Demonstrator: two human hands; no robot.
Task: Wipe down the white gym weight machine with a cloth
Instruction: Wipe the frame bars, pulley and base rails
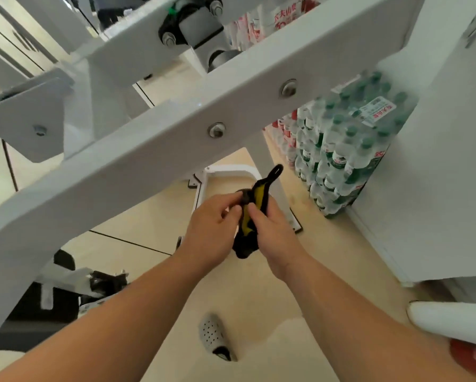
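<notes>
A bunched black and yellow cloth hangs between both hands below the machine's frame. My left hand pinches its left side with curled fingers. My right hand grips its right side, thumb on the yellow part. A black loop of the cloth sticks up above the hands. The white gym weight machine crosses the view as a thick slanted beam with bolts, just above and beyond my hands. Neither hand touches the beam.
Shrink-wrapped packs of water bottles are stacked at the right against a white wall block. A grey perforated shoe stands on the beige tiled floor. A white base tube lies beyond the hands. Black machine parts sit at lower left.
</notes>
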